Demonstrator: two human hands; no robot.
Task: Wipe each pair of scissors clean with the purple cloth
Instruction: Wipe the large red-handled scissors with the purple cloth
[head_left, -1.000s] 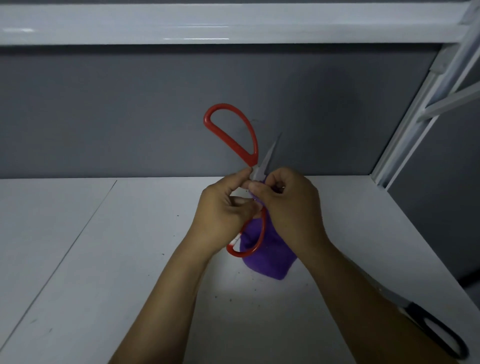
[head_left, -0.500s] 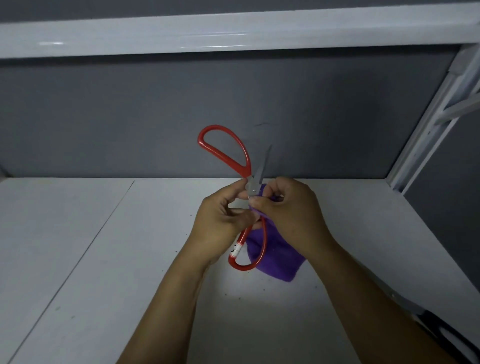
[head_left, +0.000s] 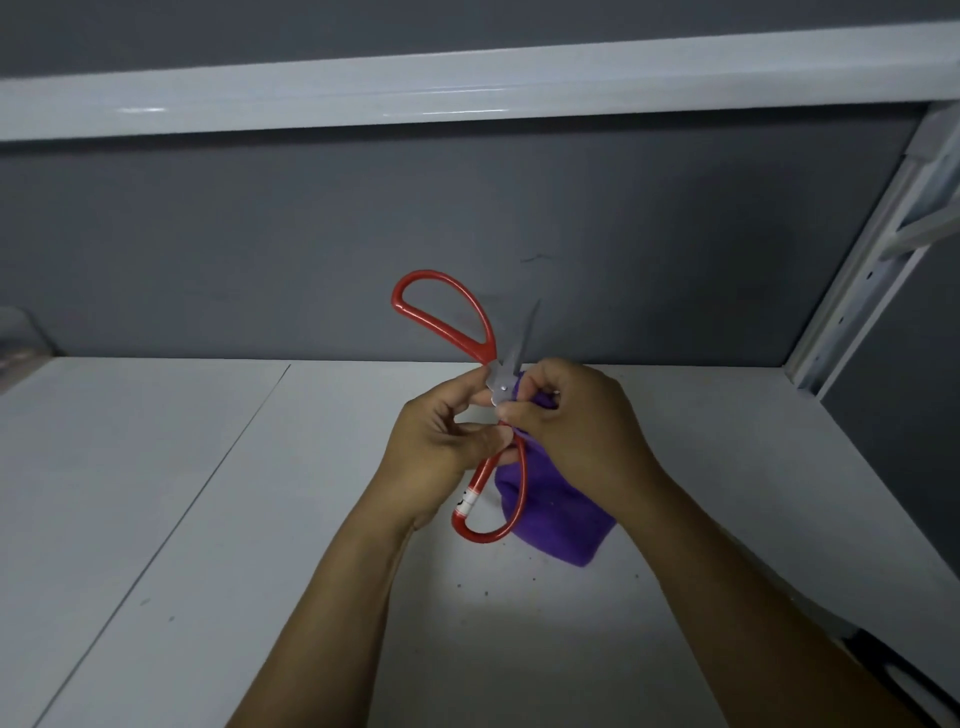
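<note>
Little change vs 1 s ago: L hand (head_left: 436, 452) grip still pinching red scissors (head_left: 500, 384) at lower handle just under pivot. R hand (head_left: 582, 436) grip pinching purple cloth (head_left: 556, 519) onto blade base; cloth hasn't travelled up the blade. Scissors wide apart, held above surface (head_left: 208, 519), centre of frame. Judgement: this pair's wipe is mid-way, working near pivot. Black-handled pair (head_left: 878, 657), lower right, prob. next.

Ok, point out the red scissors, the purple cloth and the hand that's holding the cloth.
red scissors (head_left: 502, 383), head view, on the metal pivot at the screw.
purple cloth (head_left: 556, 525), head view, on the part hanging below the wrist.
right hand (head_left: 576, 421), head view, on the back of the hand.
</note>
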